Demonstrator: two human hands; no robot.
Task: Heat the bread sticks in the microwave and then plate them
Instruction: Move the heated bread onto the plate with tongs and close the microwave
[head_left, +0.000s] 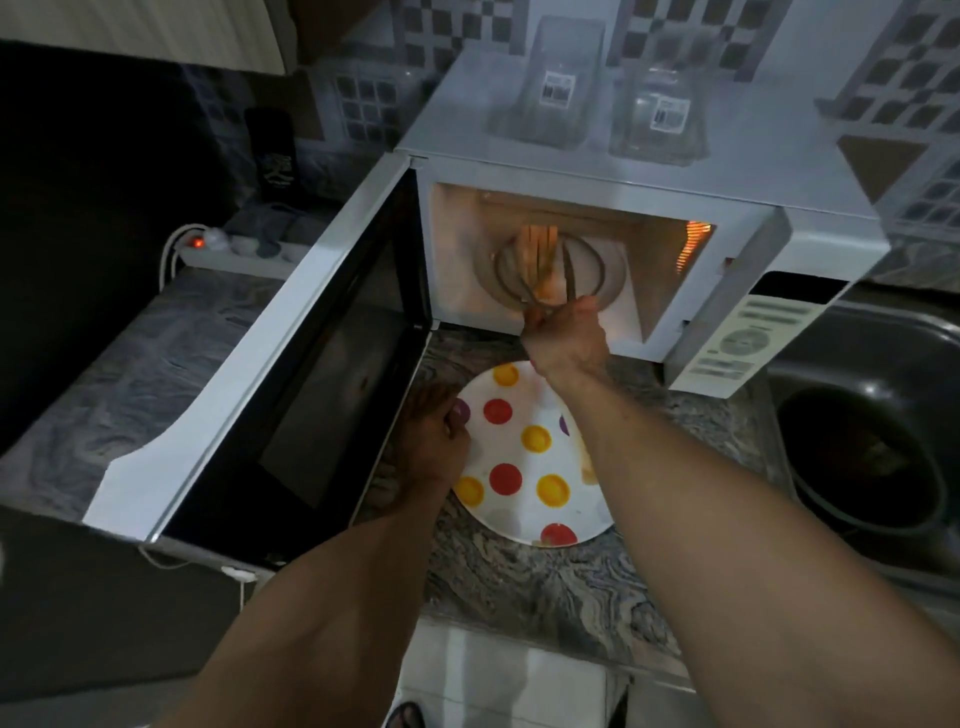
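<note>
Holding thin metal tongs (550, 288) in the right hand (566, 338), we have the fingers curled round their handles at the mouth of the white microwave oven (649, 176), the tips reaching in toward the pale golden bread sticks (540, 244). These lie on a round wire rack (550, 273) in the lit cavity, upper centre of the frame. Whether the tips have already closed on a stick we cannot tell. Our judgement: we should squeeze gently so a stick does not snap, lift it off the wires, then draw it straight out and down. The left hand (436, 431) grips the near-left rim of the white round plate with red, yellow and purple dots (519, 457), on the marbled grey bench (545, 582) just below the oven. The open door (291, 374) stands close at left, crowding that hand. A dark pot (862, 457) sits in the sink at right.
</note>
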